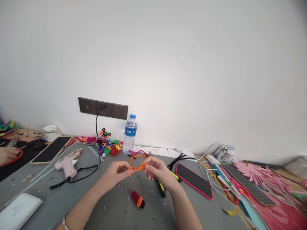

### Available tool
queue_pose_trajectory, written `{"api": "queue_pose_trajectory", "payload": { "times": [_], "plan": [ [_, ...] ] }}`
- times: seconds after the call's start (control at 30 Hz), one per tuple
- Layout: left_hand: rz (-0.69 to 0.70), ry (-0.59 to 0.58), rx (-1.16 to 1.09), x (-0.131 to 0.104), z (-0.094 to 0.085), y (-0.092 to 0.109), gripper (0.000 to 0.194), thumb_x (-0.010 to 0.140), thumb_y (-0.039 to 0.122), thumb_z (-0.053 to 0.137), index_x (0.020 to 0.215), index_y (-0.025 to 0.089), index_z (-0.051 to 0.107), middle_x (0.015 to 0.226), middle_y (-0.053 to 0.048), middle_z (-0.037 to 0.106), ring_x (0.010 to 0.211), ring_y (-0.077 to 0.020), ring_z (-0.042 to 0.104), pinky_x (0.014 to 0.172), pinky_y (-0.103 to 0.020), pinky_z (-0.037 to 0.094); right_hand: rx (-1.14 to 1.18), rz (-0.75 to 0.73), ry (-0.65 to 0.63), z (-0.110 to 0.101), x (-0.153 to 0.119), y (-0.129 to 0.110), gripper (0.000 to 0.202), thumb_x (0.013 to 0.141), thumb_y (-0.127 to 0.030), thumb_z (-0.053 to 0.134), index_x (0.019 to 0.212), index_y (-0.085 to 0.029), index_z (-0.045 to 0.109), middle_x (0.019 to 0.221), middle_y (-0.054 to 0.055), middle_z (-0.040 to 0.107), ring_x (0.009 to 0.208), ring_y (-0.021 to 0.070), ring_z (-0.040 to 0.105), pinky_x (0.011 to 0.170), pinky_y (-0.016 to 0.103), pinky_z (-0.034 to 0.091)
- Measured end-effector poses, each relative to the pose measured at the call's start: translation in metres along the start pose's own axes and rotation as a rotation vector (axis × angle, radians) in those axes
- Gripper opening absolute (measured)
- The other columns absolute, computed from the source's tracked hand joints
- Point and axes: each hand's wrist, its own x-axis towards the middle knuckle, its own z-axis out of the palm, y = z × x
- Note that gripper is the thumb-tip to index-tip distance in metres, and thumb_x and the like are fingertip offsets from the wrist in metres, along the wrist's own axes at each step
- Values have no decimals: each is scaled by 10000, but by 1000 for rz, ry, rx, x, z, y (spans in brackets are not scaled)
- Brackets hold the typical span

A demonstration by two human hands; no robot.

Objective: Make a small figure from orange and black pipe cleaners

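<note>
My left hand (121, 172) pinches one part of an orange pipe cleaner (137, 169) between thumb and fingers. On the other side, my right hand (154, 169) grips a coiled part of the same orange piece. Loose orange ends stick up behind the fingers. Below the hands a small magenta, orange and black pipe-cleaner figure (137, 199) lies on the grey table. Pliers with black and yellow handles (160, 187) lie partly under my right hand. A magenta pipe cleaner (139, 152) rests just behind the hands.
A water bottle (130, 134) stands by the wall beside a pile of colourful pipe-cleaner figures (112, 147). Left are a pink glue gun (68, 164), a phone (51, 150) and a white power bank (20, 210). A pink-cased phone (194, 181) lies right. Another person's hand (8, 155) holds red-handled scissors.
</note>
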Motion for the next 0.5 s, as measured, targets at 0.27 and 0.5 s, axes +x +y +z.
{"api": "queue_pose_trajectory", "payload": {
  "times": [0.27, 0.5],
  "plan": [
    [-23, 55, -21, 1, 1, -3, 362, 762, 528, 582, 672, 179, 614, 611, 13, 527, 533, -120, 395, 461, -213, 292, 14, -39, 65, 8, 6, 6, 336, 730, -495, 702, 774, -180, 595, 671, -14, 634, 529, 104, 565, 491, 216, 392],
    [-24, 280, -282, 5, 5, -9, 362, 758, 529, 620, 808, 172, 661, 629, 2, 567, 559, -124, 450, 526, -230, 348, 68, -26, 89, 17, 10, 11, 341, 739, -492, 693, 783, -165, 607, 728, 35, 692, 578, 120, 587, 517, 223, 366]
  ]
}}
